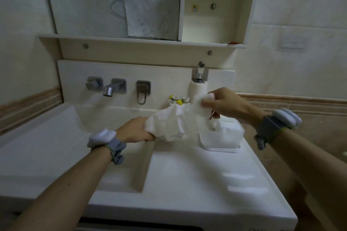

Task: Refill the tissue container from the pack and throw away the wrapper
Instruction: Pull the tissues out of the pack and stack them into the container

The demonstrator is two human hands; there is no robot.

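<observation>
Counter point(187, 184) edge nearest; both hands gripping pack point(169, 124) over container point(221, 135).
Left hand point(135, 130) clamping pack, right hand point(223, 102) pinching tissues point(201, 106): risking tearing, spilling into sink point(112, 118).

Cream tiled wall point(300, 5); white washbasin point(187, 184); open wall cabinet point(219, 5).

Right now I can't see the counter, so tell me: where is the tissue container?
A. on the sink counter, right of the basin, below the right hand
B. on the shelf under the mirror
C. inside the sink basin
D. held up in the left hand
A: the tissue container stands on the sink counter beneath the right hand.
</observation>
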